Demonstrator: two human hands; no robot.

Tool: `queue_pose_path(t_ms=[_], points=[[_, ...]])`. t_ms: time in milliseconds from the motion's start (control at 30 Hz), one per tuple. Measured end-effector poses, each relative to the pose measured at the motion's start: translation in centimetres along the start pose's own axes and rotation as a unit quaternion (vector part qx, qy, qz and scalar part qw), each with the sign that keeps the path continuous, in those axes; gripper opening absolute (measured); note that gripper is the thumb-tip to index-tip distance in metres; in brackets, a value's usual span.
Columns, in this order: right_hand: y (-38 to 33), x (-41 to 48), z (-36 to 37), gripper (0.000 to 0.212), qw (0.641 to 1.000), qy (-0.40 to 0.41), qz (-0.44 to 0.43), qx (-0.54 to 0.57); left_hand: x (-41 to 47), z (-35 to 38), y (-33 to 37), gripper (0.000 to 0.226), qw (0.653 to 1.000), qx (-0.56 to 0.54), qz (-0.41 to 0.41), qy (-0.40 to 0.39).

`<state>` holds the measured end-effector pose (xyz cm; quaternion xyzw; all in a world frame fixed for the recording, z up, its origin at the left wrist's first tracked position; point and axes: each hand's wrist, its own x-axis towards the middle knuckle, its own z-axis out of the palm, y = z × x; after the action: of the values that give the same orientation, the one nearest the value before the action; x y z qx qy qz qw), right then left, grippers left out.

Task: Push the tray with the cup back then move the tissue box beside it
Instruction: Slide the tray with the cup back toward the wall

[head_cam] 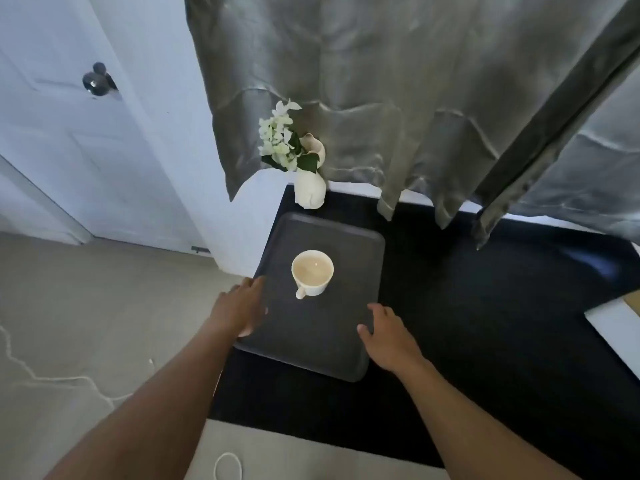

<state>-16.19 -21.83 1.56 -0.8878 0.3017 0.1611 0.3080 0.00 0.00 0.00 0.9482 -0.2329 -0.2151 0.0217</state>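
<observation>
White cord loop (228, 466) on the floor at the bottom edge, nearer the camera than the tray; a second cord (52, 377) trails over the carpet (86, 306) well left of the tray. Two bare forearms reach up from the bottom toward the tray. Left hand (242, 304) sits on the tray's left rim, fingers curled over the edge, thumb side hidden; looks like a light grasp on the rim, but a full grip can't be confirmed. Right hand (389, 336) is on the tray's near-right edge, fingers spread and loose, thumb lying on the tray surface, pressing rather than clenched. Dark grey tray (329, 341) lies flat on the black tabletop (485, 323), at its left end, its left rim level with the table's left edge. Cup (312, 273), cream, upright, on the tray's middle-to-far part, handle pointing to the near left, pale liquid inside. Tissue box: only a white corner (616, 323) at the frame edge far right of the tray, can't tell if that's it. Beyond the tray, just past its far-left corner, a white vase (310, 188) with white flowers (278, 140). Grey curtain (398, 98) hangs behind the tray, hem touching the tabletop. White door (62, 133) with dark knob (98, 80) far left of the tray.
</observation>
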Motion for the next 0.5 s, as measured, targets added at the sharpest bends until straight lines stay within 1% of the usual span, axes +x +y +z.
queue_pose_path(t_ms=[200, 333, 400, 500], points=[[0.2, 1.1, 2.3, 0.058, 0.997, -0.004, 0.075, 0.023, 1.3, 1.8, -1.3, 0.054, 0.998, -0.045, -0.033, -0.015], [0.4, 1.4, 3.4, 0.050, 0.990, 0.018, 0.125, 0.054, 2.0, 2.6, -1.5, 0.043, 0.995, -0.081, -0.051, -0.002], [0.6, 1.4, 3.9, 0.047, 0.988, 0.015, 0.140, 0.069, 2.3, 3.0, -1.6, 0.036, 0.993, -0.099, -0.063, 0.008], [0.7, 1.5, 4.3, 0.045, 0.982, 0.009, 0.163, 0.093, 2.5, 3.4, -1.6, 0.025, 0.991, -0.094, -0.090, 0.027]])
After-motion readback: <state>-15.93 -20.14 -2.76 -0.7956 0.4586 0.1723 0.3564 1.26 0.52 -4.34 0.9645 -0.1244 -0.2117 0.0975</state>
